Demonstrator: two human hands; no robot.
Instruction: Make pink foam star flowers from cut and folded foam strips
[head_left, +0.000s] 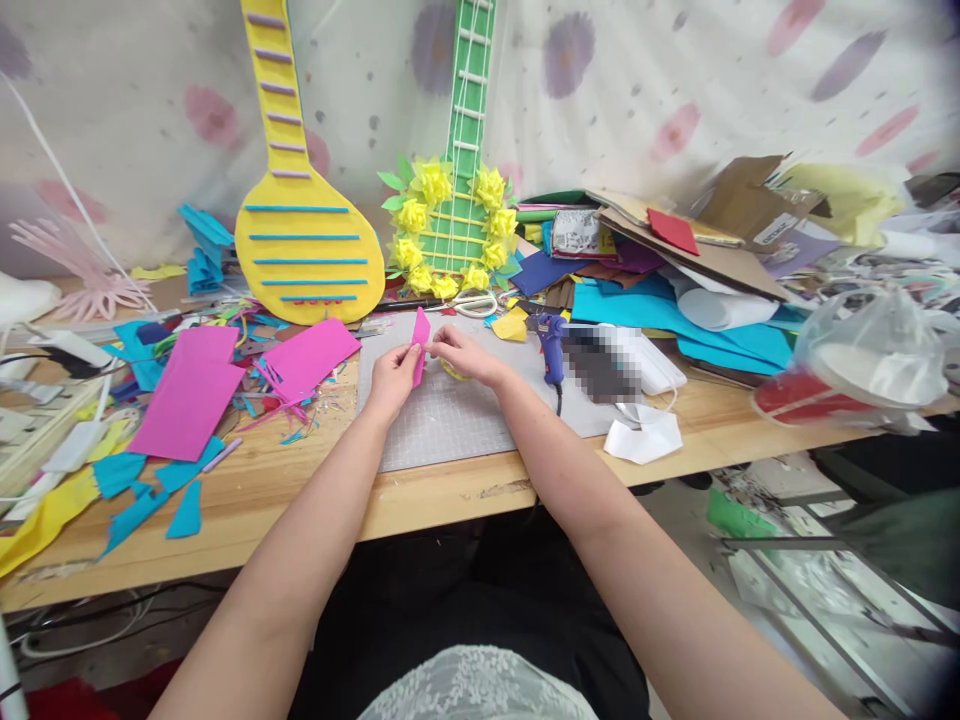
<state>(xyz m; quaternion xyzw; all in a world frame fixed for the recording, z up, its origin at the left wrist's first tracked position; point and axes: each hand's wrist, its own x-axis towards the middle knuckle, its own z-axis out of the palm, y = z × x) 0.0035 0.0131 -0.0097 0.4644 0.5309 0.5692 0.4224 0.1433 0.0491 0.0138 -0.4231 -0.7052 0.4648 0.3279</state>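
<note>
Over the grey cutting mat (427, 440), my left hand (395, 380) pinches a narrow piece of bright pink craft paper (421, 328), held upright. My right hand (466, 355) is at the paper's right side, its fingers curled and their tips closed against its edge. Something thin and yellow (454, 371) shows partly beneath the right hand; I cannot make out what it is. To the right of that hand lies a blue glue gun (552, 350) with a black cord.
Pink sheets (191, 390) and blue scraps (135, 515) litter the left side. Behind the mat stand a yellow paper guitar (307, 245) and a green one with yellow flowers (457, 225). Stacked card (637, 235), white paper (643, 435) and a bagged red tub (810, 390) occupy the right.
</note>
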